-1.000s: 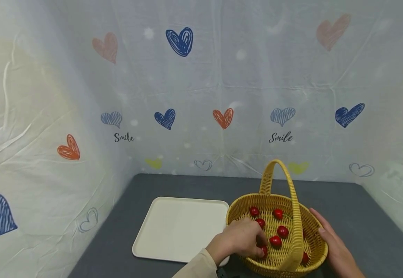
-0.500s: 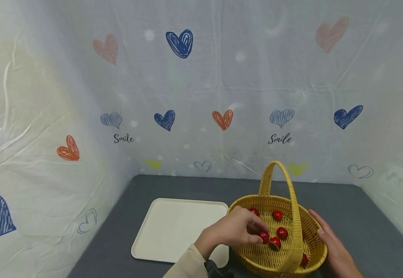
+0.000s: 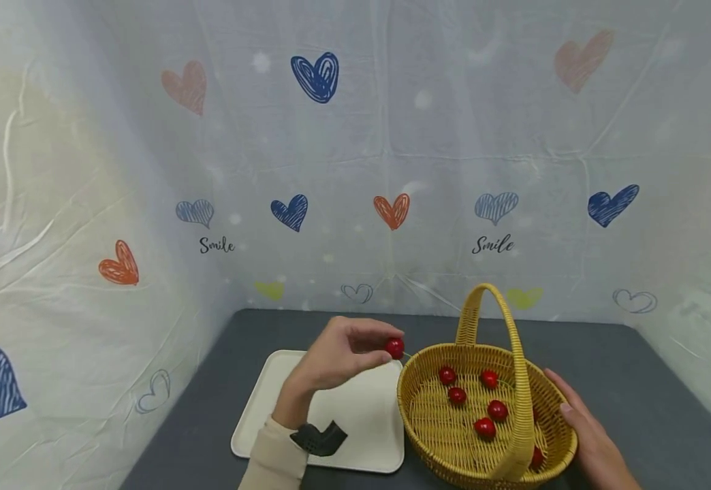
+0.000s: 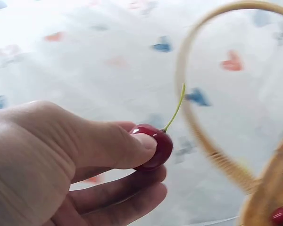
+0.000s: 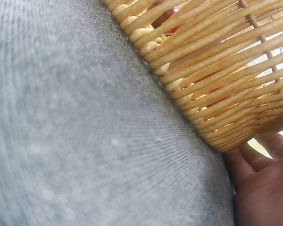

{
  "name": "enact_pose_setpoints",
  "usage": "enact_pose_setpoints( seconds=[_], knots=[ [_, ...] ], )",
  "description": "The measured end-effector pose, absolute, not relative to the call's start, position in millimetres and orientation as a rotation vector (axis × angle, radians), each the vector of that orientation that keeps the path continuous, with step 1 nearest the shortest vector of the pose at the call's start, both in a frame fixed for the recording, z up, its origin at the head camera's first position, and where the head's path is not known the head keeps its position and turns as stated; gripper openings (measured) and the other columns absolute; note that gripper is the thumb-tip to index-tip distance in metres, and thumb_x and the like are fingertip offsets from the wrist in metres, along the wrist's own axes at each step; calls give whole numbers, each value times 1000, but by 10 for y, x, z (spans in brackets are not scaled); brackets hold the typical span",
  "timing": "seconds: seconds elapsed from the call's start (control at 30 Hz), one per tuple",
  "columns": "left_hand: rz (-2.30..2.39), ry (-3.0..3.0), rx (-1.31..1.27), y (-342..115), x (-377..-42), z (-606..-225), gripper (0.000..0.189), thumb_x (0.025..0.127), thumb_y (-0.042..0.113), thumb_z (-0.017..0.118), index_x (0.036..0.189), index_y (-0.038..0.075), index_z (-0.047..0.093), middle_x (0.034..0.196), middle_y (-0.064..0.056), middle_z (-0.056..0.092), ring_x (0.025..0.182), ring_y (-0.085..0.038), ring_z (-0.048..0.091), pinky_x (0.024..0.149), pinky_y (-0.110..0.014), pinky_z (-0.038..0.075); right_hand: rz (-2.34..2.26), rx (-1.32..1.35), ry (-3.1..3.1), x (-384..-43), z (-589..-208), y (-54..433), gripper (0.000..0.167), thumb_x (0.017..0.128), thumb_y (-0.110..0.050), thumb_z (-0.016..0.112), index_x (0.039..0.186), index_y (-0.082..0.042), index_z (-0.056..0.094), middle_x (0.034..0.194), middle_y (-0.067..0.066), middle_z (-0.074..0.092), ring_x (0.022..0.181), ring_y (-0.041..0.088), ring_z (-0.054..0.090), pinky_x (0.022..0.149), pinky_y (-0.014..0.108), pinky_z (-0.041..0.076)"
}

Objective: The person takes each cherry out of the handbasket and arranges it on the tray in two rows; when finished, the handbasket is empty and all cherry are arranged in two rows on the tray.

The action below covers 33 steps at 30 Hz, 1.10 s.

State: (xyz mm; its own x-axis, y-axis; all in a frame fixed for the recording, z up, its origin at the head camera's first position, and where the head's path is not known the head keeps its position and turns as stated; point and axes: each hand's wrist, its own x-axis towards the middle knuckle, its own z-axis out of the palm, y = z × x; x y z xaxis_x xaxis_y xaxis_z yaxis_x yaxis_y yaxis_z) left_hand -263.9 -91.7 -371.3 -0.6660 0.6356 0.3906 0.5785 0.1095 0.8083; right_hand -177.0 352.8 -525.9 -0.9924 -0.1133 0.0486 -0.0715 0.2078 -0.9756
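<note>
A red cherry (image 3: 395,348) with a thin green stem is pinched between the thumb and fingers of my left hand (image 3: 337,357). That hand is raised over the cream tray (image 3: 355,446), just left of the basket. In the left wrist view the thumb presses on the cherry (image 4: 164,146), its stem pointing up. The yellow wicker basket (image 3: 429,435) has a tall arched handle and holds several cherries, such as one cherry (image 3: 485,428) near its middle. Against the basket's right outer side rests my right hand (image 3: 594,435), fingers extended along the wall and thumb at the rim.
The tray stands left of the basket on a dark grey tabletop (image 3: 631,381). The basket handle (image 3: 522,381) arches high above the rim. A pale curtain (image 3: 355,136) printed with hearts closes off the back and sides.
My left hand has lifted a cherry out of the basket and carried it left and up, over the tray. The right hand has stayed at the basket's side.
</note>
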Motion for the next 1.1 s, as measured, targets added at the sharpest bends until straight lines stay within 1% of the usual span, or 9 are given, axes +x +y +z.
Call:
enact_pose_setpoints(
  seconds=[0.13,0.23,0.33,0.47,0.7,0.8,0.9,1.03,1.1],
  knots=[
    [1735,2409,1150,-1309,-2671,-3647,37,100,3,78,137,2,75,129,-16,79,112,-21,80,95,-30,65,-1934,-172,2426,-1760,-5252,3527,61,122,-39,21,178,-20,4,156,-25,30,125,-23,49,92,17,57],
    [1755,2527,1030,-1555,-2668,-3627,38,99,6,80,137,7,76,129,-14,79,112,-19,80,96,-27,64,-1920,-179,2458,-1755,-5259,3527,60,123,-35,22,178,-19,6,153,-30,32,124,-22,50,91,16,56],
    [1791,2600,944,-1728,-2660,-3624,39,99,8,81,137,9,77,129,-13,80,112,-19,80,96,-25,63,-1910,-204,2487,-1757,-5264,3528,59,123,-31,22,178,-17,8,149,-36,33,124,-22,50,91,15,55],
    [1866,2635,919,-1849,-2675,-3640,39,98,5,81,136,7,77,128,-15,80,113,-18,80,96,-24,63,-1918,-230,2482,-1764,-5263,3526,58,123,-29,21,178,-16,7,147,-38,33,125,-21,50,91,15,55],
    [1992,2643,935,-1826,-2755,-3689,37,97,1,81,134,3,77,126,-19,80,109,-10,79,96,-23,63,-1918,-240,2469,-1774,-5282,3553,59,123,-31,21,178,-19,6,150,-36,33,125,-21,50,91,15,55],
    [2033,2651,912,-1756,-2795,-3717,37,96,0,82,133,1,77,127,-20,79,111,-11,79,96,-23,63,-1892,-218,2490,-1777,-5272,3561,60,123,-35,22,178,-19,7,154,-31,30,126,-23,48,92,14,54],
    [2043,2648,891,-1664,-2849,-3764,37,96,-1,82,132,1,77,127,-19,79,114,-19,80,97,-24,63,-1877,-188,2503,-1776,-5262,3565,60,123,-37,22,178,-21,7,155,-29,30,125,-23,47,92,14,53],
    [1986,2684,870,-1528,-2901,-3834,36,95,-2,82,130,1,78,126,-18,80,115,-30,80,96,-25,63,-1876,-214,2513,-1768,-5272,3567,59,123,-34,22,178,-20,8,155,-29,31,126,-22,48,92,13,53],
    [1945,2710,857,-1458,-2917,-3868,36,94,-3,83,130,1,79,125,-18,80,114,-32,80,95,-27,64,-1879,-228,2511,-1763,-5281,3567,59,123,-33,22,178,-20,8,158,-25,31,127,-23,48,92,13,53]
  ],
)
